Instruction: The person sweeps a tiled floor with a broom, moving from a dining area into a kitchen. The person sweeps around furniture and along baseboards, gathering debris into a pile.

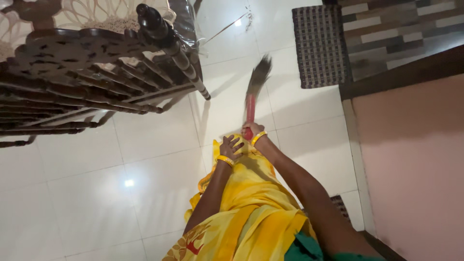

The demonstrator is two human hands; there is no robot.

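Note:
My right hand (252, 129) grips the red handle of a broom (251, 104), whose dark bristles point away from me over the white tiled floor (145, 179). My left hand (231, 146) presses on the bunched yellow cloth (251, 193) of my garment at knee level, fingers spread around a fold. Both wrists carry gold bangles. The broom head is blurred.
A dark carved wooden chair (87, 72) stands at the upper left, its leg close to the broom. A checked doormat (319, 46) lies at the top right beside a striped patterned wall. A pinkish wall (411, 169) fills the right side.

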